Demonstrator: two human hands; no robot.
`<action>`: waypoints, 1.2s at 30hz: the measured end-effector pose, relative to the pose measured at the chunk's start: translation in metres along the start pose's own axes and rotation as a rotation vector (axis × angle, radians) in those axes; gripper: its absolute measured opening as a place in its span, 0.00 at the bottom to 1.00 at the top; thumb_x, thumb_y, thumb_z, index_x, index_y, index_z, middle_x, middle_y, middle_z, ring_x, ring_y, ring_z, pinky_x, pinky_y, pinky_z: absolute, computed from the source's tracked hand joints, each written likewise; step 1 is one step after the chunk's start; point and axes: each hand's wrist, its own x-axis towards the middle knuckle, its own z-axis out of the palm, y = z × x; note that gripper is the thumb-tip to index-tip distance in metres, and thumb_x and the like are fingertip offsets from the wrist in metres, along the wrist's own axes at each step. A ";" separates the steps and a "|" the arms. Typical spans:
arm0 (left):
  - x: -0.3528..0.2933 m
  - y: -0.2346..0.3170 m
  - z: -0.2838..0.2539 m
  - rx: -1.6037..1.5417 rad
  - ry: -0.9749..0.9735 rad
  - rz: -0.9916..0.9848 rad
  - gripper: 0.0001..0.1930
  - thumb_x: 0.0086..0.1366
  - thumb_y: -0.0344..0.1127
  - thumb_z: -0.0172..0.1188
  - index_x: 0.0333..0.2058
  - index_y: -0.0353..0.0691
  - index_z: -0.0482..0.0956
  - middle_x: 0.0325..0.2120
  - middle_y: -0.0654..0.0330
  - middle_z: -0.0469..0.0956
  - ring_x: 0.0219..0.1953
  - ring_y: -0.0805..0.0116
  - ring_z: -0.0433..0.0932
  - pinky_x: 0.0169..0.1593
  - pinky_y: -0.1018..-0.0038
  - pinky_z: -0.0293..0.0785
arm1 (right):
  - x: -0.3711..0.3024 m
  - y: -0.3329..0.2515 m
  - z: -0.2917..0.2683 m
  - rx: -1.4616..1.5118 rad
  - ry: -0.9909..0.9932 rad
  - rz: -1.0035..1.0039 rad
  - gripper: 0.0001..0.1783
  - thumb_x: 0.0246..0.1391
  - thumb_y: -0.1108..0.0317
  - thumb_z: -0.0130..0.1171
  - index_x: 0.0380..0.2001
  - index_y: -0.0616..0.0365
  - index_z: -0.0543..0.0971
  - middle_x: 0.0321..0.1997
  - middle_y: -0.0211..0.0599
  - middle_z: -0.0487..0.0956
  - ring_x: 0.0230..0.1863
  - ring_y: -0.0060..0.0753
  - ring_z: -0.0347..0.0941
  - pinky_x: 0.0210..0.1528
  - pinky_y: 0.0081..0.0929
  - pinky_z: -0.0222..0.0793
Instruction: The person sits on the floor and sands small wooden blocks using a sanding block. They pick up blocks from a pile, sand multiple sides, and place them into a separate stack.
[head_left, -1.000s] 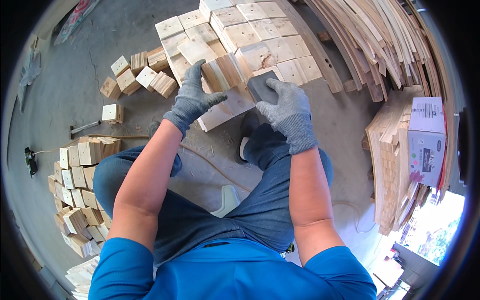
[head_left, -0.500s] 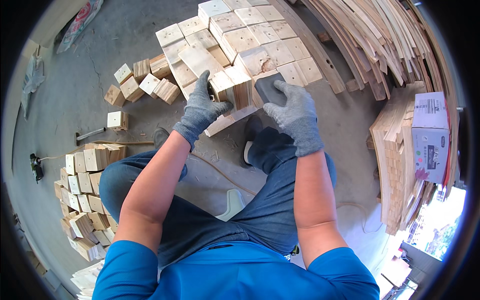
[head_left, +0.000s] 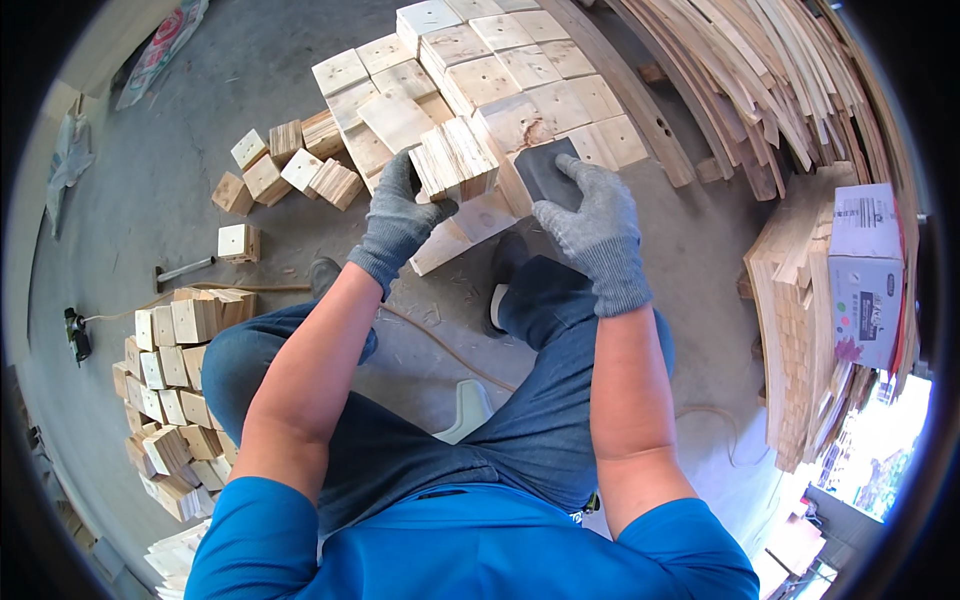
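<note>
grey floor (head_left: 692, 250) gives room right of the broad block stack (head_left: 495, 75), whose near edge perhaps serves as a rest. over it the left hand (head_left: 397, 210) grips a layered wooden block (head_left: 455, 157), striped face up, seemingly to steady it; just right, the right hand (head_left: 592, 212) holds a flat dark pad (head_left: 545, 172).

the head camera (a fisheye) looks steeply down.
</note>
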 end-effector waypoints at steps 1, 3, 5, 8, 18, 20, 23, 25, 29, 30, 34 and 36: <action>0.002 -0.003 0.001 -0.004 -0.006 0.020 0.43 0.52 0.20 0.77 0.67 0.37 0.68 0.62 0.55 0.79 0.66 0.62 0.77 0.71 0.64 0.74 | -0.002 0.002 0.003 0.009 0.029 -0.032 0.36 0.47 0.57 0.79 0.60 0.57 0.84 0.59 0.53 0.84 0.61 0.57 0.80 0.68 0.48 0.74; 0.004 -0.022 0.001 -0.013 -0.010 0.061 0.43 0.52 0.21 0.78 0.67 0.37 0.68 0.62 0.55 0.78 0.67 0.62 0.77 0.71 0.64 0.74 | -0.002 0.001 0.010 0.061 0.066 -0.077 0.36 0.47 0.57 0.79 0.60 0.58 0.84 0.59 0.54 0.83 0.61 0.57 0.79 0.68 0.48 0.74; 0.002 -0.037 0.000 0.261 -0.005 0.079 0.46 0.51 0.23 0.79 0.68 0.37 0.66 0.63 0.54 0.76 0.68 0.60 0.75 0.73 0.63 0.71 | -0.001 -0.002 0.018 0.142 0.083 -0.093 0.36 0.47 0.57 0.79 0.60 0.58 0.83 0.59 0.54 0.83 0.61 0.57 0.79 0.67 0.48 0.74; 0.002 -0.046 0.004 0.354 0.018 0.098 0.49 0.50 0.25 0.81 0.70 0.37 0.64 0.63 0.52 0.74 0.69 0.58 0.74 0.73 0.63 0.70 | 0.000 -0.007 0.029 0.119 0.055 -0.095 0.38 0.47 0.57 0.80 0.62 0.57 0.82 0.59 0.55 0.82 0.61 0.58 0.78 0.68 0.48 0.73; 0.003 -0.022 0.011 0.475 0.062 0.089 0.50 0.47 0.39 0.87 0.67 0.38 0.68 0.59 0.43 0.75 0.62 0.46 0.78 0.67 0.58 0.75 | -0.012 -0.035 0.057 -0.065 -0.030 -0.215 0.40 0.50 0.53 0.78 0.67 0.51 0.80 0.63 0.61 0.78 0.62 0.64 0.75 0.66 0.53 0.72; 0.005 -0.018 0.009 0.438 0.048 0.076 0.47 0.47 0.39 0.87 0.65 0.40 0.70 0.57 0.42 0.75 0.59 0.42 0.79 0.64 0.56 0.78 | -0.005 -0.031 0.059 -0.015 -0.003 -0.203 0.39 0.51 0.53 0.77 0.67 0.52 0.80 0.64 0.61 0.77 0.63 0.64 0.75 0.66 0.53 0.73; 0.002 -0.011 0.008 0.529 0.043 0.033 0.46 0.48 0.40 0.88 0.64 0.38 0.72 0.57 0.46 0.78 0.58 0.50 0.80 0.65 0.60 0.76 | 0.020 -0.025 0.061 0.012 0.019 -0.121 0.38 0.54 0.53 0.75 0.67 0.54 0.80 0.63 0.61 0.79 0.63 0.65 0.76 0.67 0.53 0.73; 0.003 -0.009 0.013 0.557 0.059 0.060 0.47 0.48 0.39 0.87 0.64 0.39 0.71 0.57 0.46 0.77 0.59 0.48 0.79 0.65 0.59 0.76 | 0.037 -0.019 0.063 -0.011 0.031 -0.026 0.38 0.55 0.53 0.75 0.67 0.55 0.80 0.62 0.60 0.80 0.62 0.65 0.76 0.67 0.52 0.73; 0.001 -0.004 0.012 0.582 0.034 0.025 0.46 0.48 0.39 0.87 0.64 0.41 0.71 0.57 0.45 0.76 0.58 0.45 0.79 0.65 0.58 0.76 | 0.036 -0.034 0.057 -0.123 0.021 0.015 0.38 0.55 0.53 0.75 0.66 0.56 0.80 0.58 0.61 0.80 0.58 0.65 0.77 0.64 0.53 0.74; 0.000 -0.004 0.011 0.576 0.034 0.032 0.46 0.48 0.39 0.86 0.64 0.41 0.71 0.57 0.45 0.76 0.59 0.45 0.79 0.65 0.58 0.76 | 0.030 -0.037 0.058 -0.096 0.001 -0.021 0.38 0.55 0.52 0.74 0.67 0.56 0.80 0.58 0.61 0.80 0.59 0.65 0.77 0.64 0.54 0.74; 0.000 -0.012 0.006 0.567 0.030 0.085 0.44 0.51 0.40 0.82 0.65 0.41 0.69 0.58 0.40 0.74 0.59 0.36 0.77 0.65 0.54 0.77 | -0.011 -0.055 0.054 -0.037 -0.072 -0.141 0.39 0.54 0.51 0.74 0.68 0.54 0.79 0.62 0.64 0.76 0.62 0.66 0.74 0.64 0.57 0.72; 0.001 -0.016 0.006 0.557 0.033 0.068 0.41 0.54 0.38 0.78 0.65 0.40 0.69 0.58 0.38 0.74 0.60 0.35 0.77 0.64 0.54 0.76 | -0.031 -0.057 0.060 -0.083 -0.060 -0.196 0.40 0.54 0.50 0.74 0.68 0.52 0.79 0.65 0.64 0.75 0.64 0.67 0.73 0.65 0.59 0.71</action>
